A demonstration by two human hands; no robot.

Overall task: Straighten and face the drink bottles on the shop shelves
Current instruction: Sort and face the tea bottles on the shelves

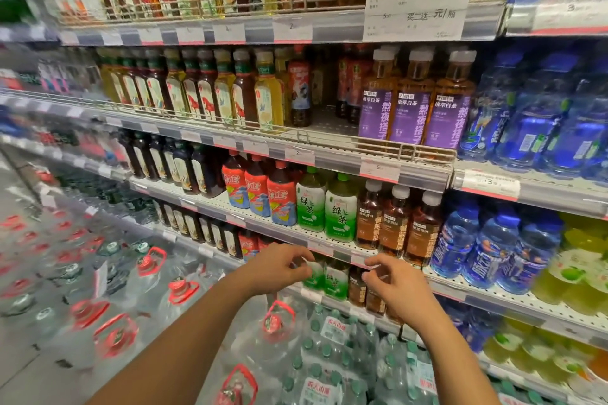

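Green tea bottle (314,274) standing on the lower shelf (477,301), left hand (274,264) pinching its top. Right hand (393,283) reaching at the brown tea bottles (358,288) beside it, fingers curled; grip unclear. Water jugs (148,273) sitting on the floor below.

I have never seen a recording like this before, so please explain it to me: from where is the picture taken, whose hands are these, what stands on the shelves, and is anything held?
There is no machine here. One wide camera sits on a person's head and looks forward and down, so both bare arms reach in from below. The shelves carry rows of drinks: tea bottles with purple labels, green tea bottles and blue bottles. The left hand touches a green-labelled bottle on a lower shelf; a firm grip cannot be confirmed. The right hand reaches to the brown bottles beside it, fingers curled.
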